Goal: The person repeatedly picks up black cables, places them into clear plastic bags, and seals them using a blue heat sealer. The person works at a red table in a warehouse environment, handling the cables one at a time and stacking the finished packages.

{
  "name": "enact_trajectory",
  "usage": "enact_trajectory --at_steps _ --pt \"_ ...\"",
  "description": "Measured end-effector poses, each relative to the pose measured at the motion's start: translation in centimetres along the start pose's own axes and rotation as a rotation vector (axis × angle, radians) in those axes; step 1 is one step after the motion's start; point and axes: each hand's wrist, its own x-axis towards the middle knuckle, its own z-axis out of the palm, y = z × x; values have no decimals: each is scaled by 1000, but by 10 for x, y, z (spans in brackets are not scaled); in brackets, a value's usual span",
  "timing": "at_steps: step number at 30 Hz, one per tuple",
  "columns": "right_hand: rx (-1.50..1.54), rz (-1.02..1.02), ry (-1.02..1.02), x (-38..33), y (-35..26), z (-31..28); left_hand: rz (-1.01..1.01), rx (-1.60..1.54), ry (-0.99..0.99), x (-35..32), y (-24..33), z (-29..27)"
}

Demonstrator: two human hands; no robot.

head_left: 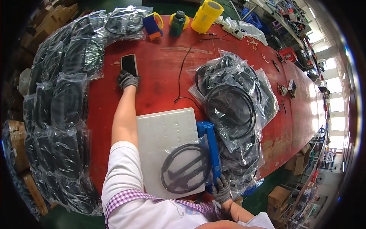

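Note:
My left hand (129, 79), in a grey glove, reaches far over the red table with its fingers closed on the lower end of a dark-screened smartphone (129, 65). Near my body, my gloved right hand (221, 190) rests against the near end of a blue impulse bag sealer (212, 152), fingers stretched along it. A clear bag with a coiled black hose or cable (185, 168) lies on a whitish board (164, 128), its right side at the sealer. Straight dark pieces show inside the coil.
Packed bags of black coils (68, 99) line the left side. More bagged coils (230, 107) are heaped right of the sealer. A black cord (180, 72) crosses the table (160, 87). A tape dispenser (153, 26), dark bottle (177, 23) and yellow roll (207, 16) stand at the back.

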Motion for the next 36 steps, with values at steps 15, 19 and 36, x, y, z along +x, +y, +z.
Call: enact_trajectory --at_steps 15,19,36 --pt "160 97 -7 3 2 1 227 -1478 -1229 -98 93 -38" --pt "210 86 -21 7 10 -2 208 -1717 -1547 -91 191 -5" --pt "197 103 -78 14 78 39 111 -1846 -709 251 350 110"
